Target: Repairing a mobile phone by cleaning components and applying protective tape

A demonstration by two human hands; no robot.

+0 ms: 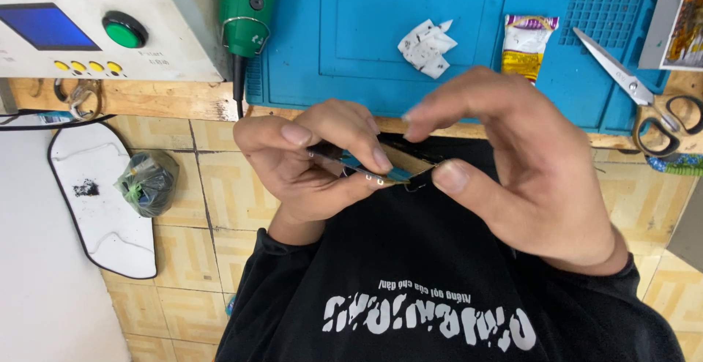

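Both hands meet just below the front edge of the blue mat (381,32), over the person's black shirt (439,274). Between them sits a small flat part (392,170), thin and dark with a blue face and a row of tiny metal dots along one edge; what it is exactly cannot be told.

The left hand (315,164) pinches the part: its thumb presses on top and the fingers curl beneath, so the grip is pressed together on the part's left end. The right hand (512,164) pinches the part's right end between thumb tip and a finger that is hidden behind it, while its other fingers arch, spread, above the part.

On the mat, above the hands, lies a crumpled white paper (427,46). To the right of it on the mat lies a small white and yellow packet (527,43). Further right, scissors (644,95) rest across the mat's right edge, their handles on the wooden tabletop (146,98).

Left of the mat, a green rotary tool (247,10) hangs beside a white machine (95,25) with a blue screen, a green button and yellow dots.

Below and well left of the mat, on the tiled floor (183,259), lies a white board (102,193) with a dark, tied plastic bag (148,183) at its edge.
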